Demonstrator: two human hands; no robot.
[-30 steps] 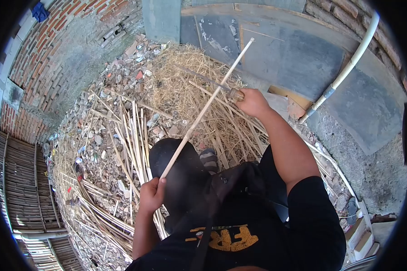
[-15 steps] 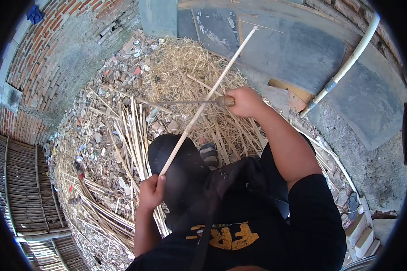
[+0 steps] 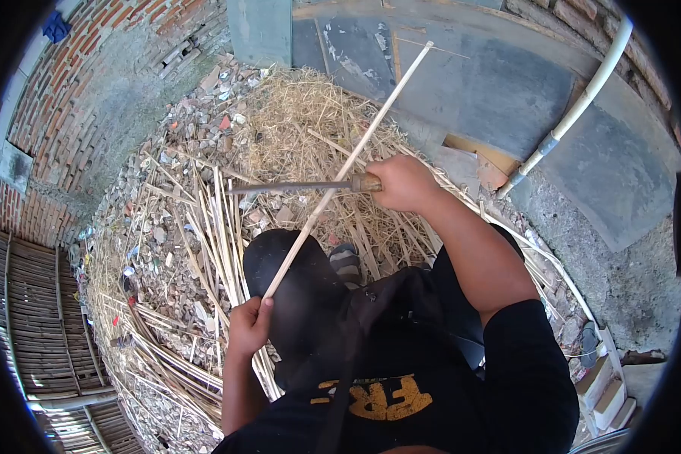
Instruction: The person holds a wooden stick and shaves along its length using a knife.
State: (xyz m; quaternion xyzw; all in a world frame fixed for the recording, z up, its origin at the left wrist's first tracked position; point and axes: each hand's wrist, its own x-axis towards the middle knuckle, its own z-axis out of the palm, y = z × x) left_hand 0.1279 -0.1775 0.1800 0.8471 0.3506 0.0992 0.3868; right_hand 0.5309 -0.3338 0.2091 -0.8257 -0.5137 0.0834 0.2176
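Note:
My left hand [image 3: 250, 327] is closed round the lower end of a long pale bamboo stick [image 3: 371, 135], beside my left knee. The stick slants up and to the right, over the knee. In my right hand [image 3: 405, 183] is the wooden handle of a machete [image 3: 280, 187]. Its dark blade points left and crosses the stick a little above the knee, touching it or very close. The flat of the blade partly faces me.
Bamboo strips [image 3: 221, 234] lie in a bundle left of my knee, with more strips [image 3: 178, 362] lower left. Dry shavings [image 3: 299, 113] cover the rubble ahead. A brick wall [image 3: 83, 45] stands left, a bamboo screen [image 3: 34, 310] lower left, and a white pipe [image 3: 583, 102] leans at right.
My right hand has moved slightly left and down with the machete, and more of the flat of its blade shows. My left hand and the stick have hardly moved.

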